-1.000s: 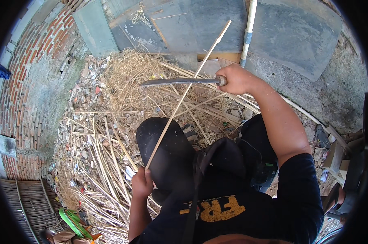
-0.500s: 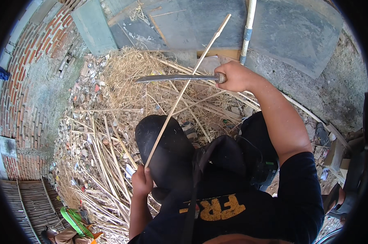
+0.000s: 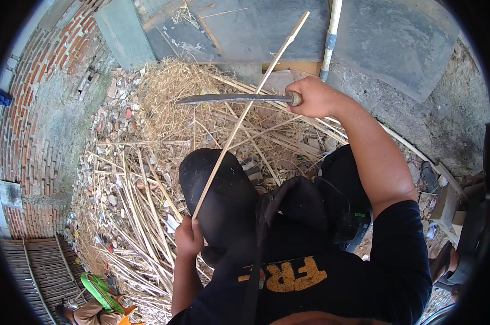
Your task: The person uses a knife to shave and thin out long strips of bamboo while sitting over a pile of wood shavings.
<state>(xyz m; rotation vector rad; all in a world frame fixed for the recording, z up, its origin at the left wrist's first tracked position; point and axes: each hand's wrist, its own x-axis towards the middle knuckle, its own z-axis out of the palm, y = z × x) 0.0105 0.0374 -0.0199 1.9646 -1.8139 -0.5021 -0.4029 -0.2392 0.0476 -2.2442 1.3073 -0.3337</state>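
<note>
My right hand (image 3: 316, 97) is wrapped round the handle of a machete (image 3: 229, 98), whose long dark blade points left. The blade crosses a long pale bamboo strip (image 3: 238, 125) near its upper half; whether they touch I cannot tell. Down at the lower end of the strip, my left hand (image 3: 189, 236) grips it beside my left knee. From there the strip slants up and to the right past the blade, and a knot shows near its far end. Thin curly shavings (image 3: 169, 103) are heaped on the ground beyond my knees.
Many split bamboo strips (image 3: 142, 216) lie on the rubble to my left. A brick wall (image 3: 36, 119) rises at the left, and grey panels (image 3: 386, 43) lean at the back beside a white pipe (image 3: 331, 40). Another person's legs (image 3: 93, 312) show at the lower left.
The strip's far end has shifted slightly up and right. My right hand and the machete have risen a little, with the blade now nearer the strip's far end.
</note>
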